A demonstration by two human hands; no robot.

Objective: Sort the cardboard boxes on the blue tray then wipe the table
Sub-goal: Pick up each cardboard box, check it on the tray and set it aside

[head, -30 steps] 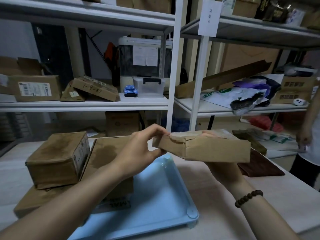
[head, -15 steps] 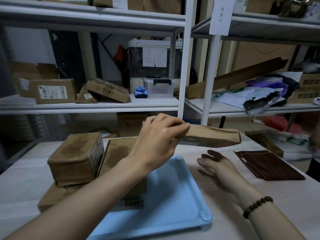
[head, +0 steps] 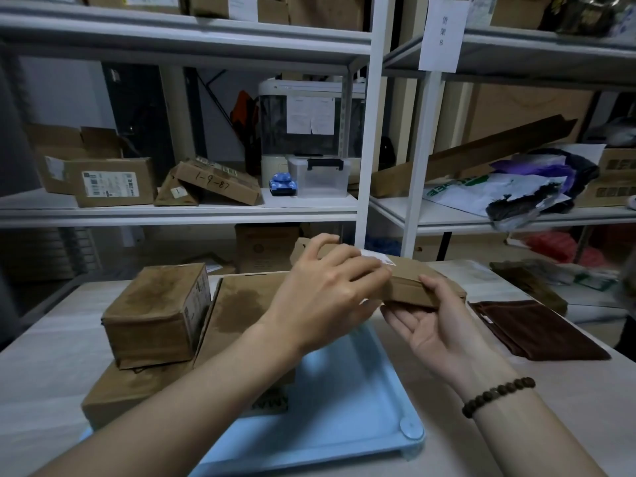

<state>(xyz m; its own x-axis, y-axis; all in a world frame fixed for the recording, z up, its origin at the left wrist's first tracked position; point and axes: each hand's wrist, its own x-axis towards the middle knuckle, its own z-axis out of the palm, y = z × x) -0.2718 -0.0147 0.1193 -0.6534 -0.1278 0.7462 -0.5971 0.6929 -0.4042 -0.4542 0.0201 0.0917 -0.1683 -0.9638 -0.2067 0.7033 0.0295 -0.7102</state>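
Left hand (head: 327,294) clamps over the top of a slim, creased brown cardboard box (head: 411,275); right hand (head: 437,325) cups it from below, palm up, thumb on the near edge. The box hangs above the far corner of the smooth light-blue plastic tray (head: 344,407), whose right half lies bare. Stained, blocky cardboard boxes (head: 155,315) crowd its left side; a folded dark brown cloth (head: 537,328) lies on the pale table (head: 568,407), right.

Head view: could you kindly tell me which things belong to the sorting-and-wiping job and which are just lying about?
Job: held box, in left hand and right hand; cube box; wide flat box; blue tray; brown cloth; table.
Lying about: shelf boxes; toy tank; clear tub; plastic bags.
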